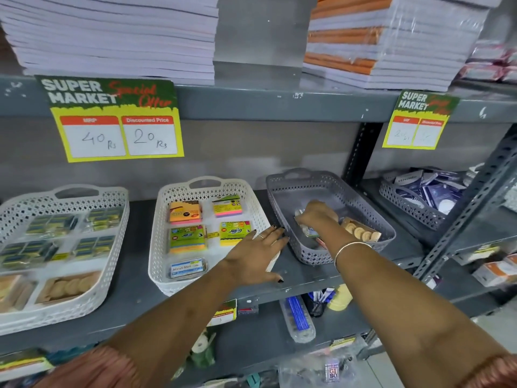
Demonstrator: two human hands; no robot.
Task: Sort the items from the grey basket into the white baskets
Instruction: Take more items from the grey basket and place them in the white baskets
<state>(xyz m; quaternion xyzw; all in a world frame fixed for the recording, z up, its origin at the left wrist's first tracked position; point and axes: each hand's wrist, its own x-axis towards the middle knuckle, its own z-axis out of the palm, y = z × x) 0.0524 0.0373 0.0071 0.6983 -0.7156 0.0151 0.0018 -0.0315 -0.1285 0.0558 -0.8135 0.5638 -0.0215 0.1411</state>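
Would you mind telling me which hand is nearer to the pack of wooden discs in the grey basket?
Right. The right hand is inside the grey basket, just left of the wooden discs; the left hand rests outside it, beside the white basket.

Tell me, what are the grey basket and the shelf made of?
The grey basket looks like moulded plastic: matte, with a punched lattice wall and built-in handle. The shelf looks like grey painted metal, chipped white in spots, though the metal is a guess.

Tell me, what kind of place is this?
Most likely a shop's stationery aisle. Yellow "Super Market" price tags hang from grey metal shelves, notebooks sit stacked above, and a white basket holds packs of sticky notes.
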